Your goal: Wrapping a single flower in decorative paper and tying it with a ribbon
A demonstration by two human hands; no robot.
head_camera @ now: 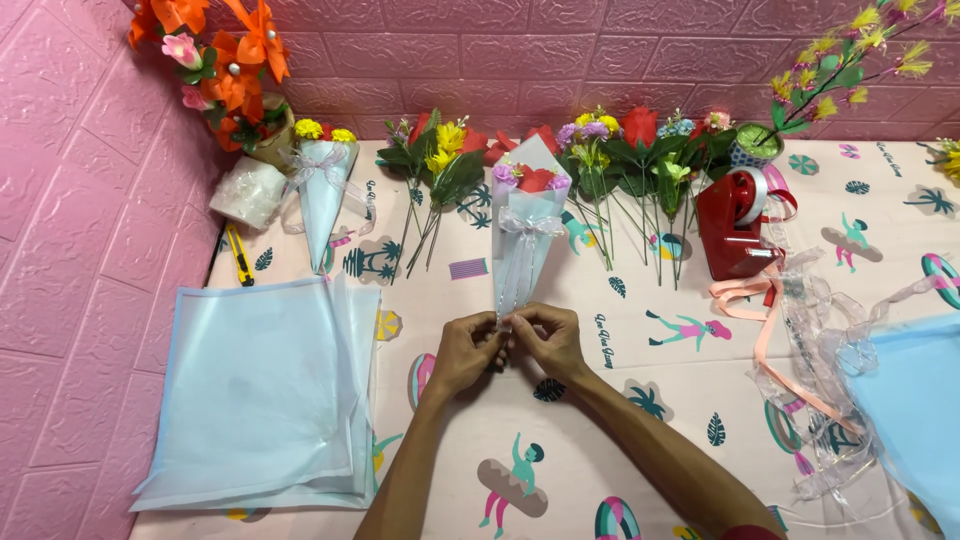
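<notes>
A small bouquet [525, 225] wrapped in a pale blue paper cone lies on the patterned tablecloth [620, 400], with red and purple flowers at its top and a sheer ribbon bow [530, 222] tied around its middle. My left hand [465, 350] and my right hand [548, 338] meet at the cone's pointed lower end. Both pinch the hanging tails of the sheer ribbon there.
A finished blue cone bouquet [325, 190] lies at the back left, with loose artificial flowers [620, 160] along the wall. A stack of pale blue wrapping sheets [260, 390] lies left, a red tape dispenser [735, 225], ribbons [800, 330] and more blue paper [915, 400] right. A yellow cutter [238, 255] lies near the left wall.
</notes>
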